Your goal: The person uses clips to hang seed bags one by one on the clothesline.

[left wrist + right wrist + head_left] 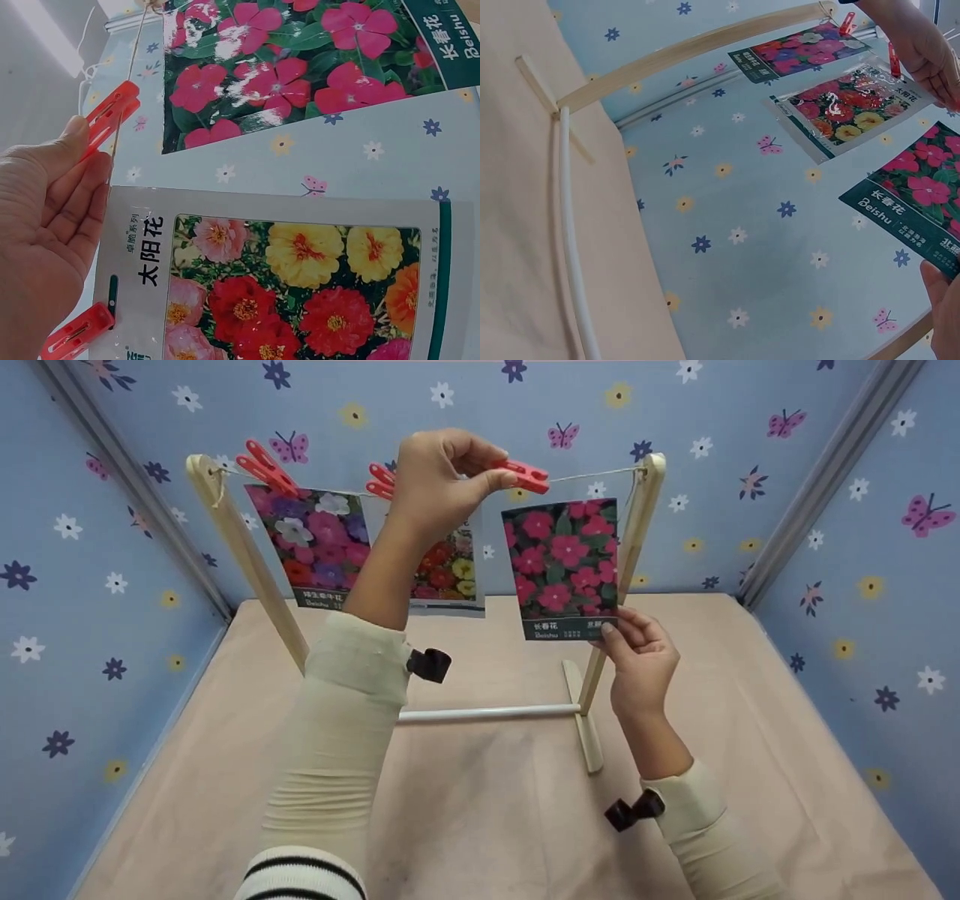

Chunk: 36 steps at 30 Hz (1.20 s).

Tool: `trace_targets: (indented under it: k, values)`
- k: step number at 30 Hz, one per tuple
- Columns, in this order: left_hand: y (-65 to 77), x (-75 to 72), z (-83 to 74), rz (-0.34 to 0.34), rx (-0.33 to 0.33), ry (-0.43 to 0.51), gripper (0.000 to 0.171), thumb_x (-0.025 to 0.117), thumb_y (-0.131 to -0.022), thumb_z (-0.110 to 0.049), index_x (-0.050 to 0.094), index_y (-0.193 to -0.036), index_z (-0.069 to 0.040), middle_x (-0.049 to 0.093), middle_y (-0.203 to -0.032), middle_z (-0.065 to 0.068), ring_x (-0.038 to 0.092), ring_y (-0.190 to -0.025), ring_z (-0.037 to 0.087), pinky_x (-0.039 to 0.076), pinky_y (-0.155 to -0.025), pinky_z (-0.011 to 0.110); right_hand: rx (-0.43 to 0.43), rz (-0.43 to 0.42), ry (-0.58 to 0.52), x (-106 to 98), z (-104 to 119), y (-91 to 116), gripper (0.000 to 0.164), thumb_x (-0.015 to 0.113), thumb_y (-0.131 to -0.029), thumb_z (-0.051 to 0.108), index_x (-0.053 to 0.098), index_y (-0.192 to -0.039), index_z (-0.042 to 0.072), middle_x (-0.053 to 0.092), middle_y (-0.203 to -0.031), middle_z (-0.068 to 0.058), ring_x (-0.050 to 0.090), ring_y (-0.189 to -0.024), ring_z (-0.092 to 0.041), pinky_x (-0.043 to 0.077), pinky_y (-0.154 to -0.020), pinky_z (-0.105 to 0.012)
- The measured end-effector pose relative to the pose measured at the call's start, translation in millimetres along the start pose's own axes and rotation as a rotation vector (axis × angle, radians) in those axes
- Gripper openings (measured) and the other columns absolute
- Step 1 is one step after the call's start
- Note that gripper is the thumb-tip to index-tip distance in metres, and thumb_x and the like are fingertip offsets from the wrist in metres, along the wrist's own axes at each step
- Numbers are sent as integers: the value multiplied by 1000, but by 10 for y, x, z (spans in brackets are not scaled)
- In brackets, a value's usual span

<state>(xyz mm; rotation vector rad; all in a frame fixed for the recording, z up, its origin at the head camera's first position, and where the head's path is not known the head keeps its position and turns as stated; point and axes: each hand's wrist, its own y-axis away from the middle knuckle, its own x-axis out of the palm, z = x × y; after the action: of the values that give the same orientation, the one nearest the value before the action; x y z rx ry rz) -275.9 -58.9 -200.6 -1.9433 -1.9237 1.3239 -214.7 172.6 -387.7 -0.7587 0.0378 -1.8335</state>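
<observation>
My left hand point(442, 484) pinches a red clothespin point(527, 477) between thumb and fingers, at the string point(592, 475). In the left wrist view the clothespin point(112, 112) overlaps the string. Below and to the right of it, my right hand point(645, 660) holds a seed packet with pink flowers point(566, 562) by its lower right corner, upright and slightly tilted. The packet's top edge sits just under the string. Two more packets hang to the left: one with mixed purple and pink flowers point(322, 540), and one with red and yellow flowers point(300, 285), partly hidden by my left arm in the head view.
Red clothespins point(266, 469) hold the hanging packets. The string runs between two wooden posts point(645, 510) of a stand, joined low down by a white rod point(491, 712). A wooden foot point(589, 742) rests on the pinkish cloth point(480, 810). Flower-patterned walls point(862, 607) enclose the space.
</observation>
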Motion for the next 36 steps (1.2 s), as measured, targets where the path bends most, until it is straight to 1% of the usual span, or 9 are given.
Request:
trace_targets:
  k: [6,10,14,24,29,36]
  values:
    - [12,3,-41,42,-4,13,24,74,-87,-26,76,-98,-6,73,-92,4,64,-76,11,51,-69,18,-7,-11,-36,50,6,-7,23,60,-86,-20,64,-105,-8,72,-94,-16,71,-83,-22,59,-73,-34]
    - [19,9,-61,73,-10,0,23,73,-88,-26,76,-99,-6,73,-93,2,64,-78,9,52,-72,18,-20,0,-65,74,1,-12,23,60,-85,-20,65,-104,-8,71,-93,-16,71,-83,-23,59,-73,-35]
    - [21,15,-68,93,-23,-6,22,73,-88,-25,76,-99,-7,72,-93,2,64,-77,8,52,-73,19,-27,6,-68,94,-16,-20,23,60,-86,-20,66,-103,-7,72,-93,-16,71,-83,-22,59,-73,-35]
    - [39,18,-64,98,-5,-22,22,73,-88,-25,76,-98,-7,72,-91,2,63,-75,7,51,-69,18,-17,8,-70,135,-36,-11,21,61,-86,-18,65,-104,-7,71,-95,-17,70,-83,-22,59,-73,-35]
    - [49,11,-71,99,-8,-18,21,74,-88,-25,76,-98,-7,72,-91,2,64,-76,7,51,-70,18,-18,6,-82,145,-37,-12,22,60,-87,-19,64,-104,-7,71,-95,-17,70,-84,-22,59,-73,-35]
    - [55,-1,-81,108,15,-21,21,74,-88,-22,75,-101,-5,73,-94,4,66,-79,8,52,-74,18,-9,-3,-79,162,-47,-11,24,59,-86,-20,64,-105,-6,71,-96,-17,71,-85,-23,59,-73,-36]
